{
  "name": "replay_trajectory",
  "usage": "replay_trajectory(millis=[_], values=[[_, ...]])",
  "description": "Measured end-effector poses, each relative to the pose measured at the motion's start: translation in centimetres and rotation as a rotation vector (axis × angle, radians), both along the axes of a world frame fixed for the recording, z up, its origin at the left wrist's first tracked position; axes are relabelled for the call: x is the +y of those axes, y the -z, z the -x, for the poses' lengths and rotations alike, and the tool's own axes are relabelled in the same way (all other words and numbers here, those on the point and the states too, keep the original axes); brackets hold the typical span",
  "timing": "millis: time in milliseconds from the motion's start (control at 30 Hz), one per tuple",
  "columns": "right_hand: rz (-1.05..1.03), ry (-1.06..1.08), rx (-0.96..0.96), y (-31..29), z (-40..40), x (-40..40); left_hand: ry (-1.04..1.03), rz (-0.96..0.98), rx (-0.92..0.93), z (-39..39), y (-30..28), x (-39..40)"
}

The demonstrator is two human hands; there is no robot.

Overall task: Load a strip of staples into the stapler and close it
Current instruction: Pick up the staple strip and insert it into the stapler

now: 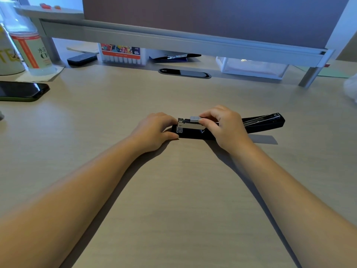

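Observation:
A black stapler [262, 123] lies flat on the desk with its lid swung fully open to the right. Its shiny metal staple channel [190, 126] sits over the black base at the left end. My left hand [154, 130] holds the stapler's left end, thumb against the base. My right hand [225, 125] pinches a short grey strip of staples [195, 118] and holds it on top of the channel. My right hand hides the hinge and the middle of the stapler.
A dark phone [21, 90] lies at the left edge. A bottle [29, 43] and a cup stand at the far left. Under the monitor shelf [173, 38] are a marker box [121, 54], a black case, a clear plastic box [253, 67] and a cable grommet [184, 73].

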State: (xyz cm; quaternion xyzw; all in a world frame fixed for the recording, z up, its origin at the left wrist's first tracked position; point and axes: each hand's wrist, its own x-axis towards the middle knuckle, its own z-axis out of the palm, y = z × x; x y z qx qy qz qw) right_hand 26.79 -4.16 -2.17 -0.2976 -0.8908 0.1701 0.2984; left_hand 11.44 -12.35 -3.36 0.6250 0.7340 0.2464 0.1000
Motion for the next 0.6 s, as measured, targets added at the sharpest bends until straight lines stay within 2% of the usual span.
replay_trajectory(millis=[367, 533, 600], values=[[0.008, -0.012, -0.092, -0.5, 0.0, -0.3, 0.003, 0.013, -0.015, 0.1, 0.0, -0.1], [0.000, -0.064, -0.205, -0.7, -0.7, -1.1, 0.023, 0.035, -0.020, 0.0, -0.2, -0.6], [-0.008, -0.041, -0.181, -0.7, -1.1, -1.3, 0.021, 0.047, -0.018, -0.2, -0.4, -0.8]])
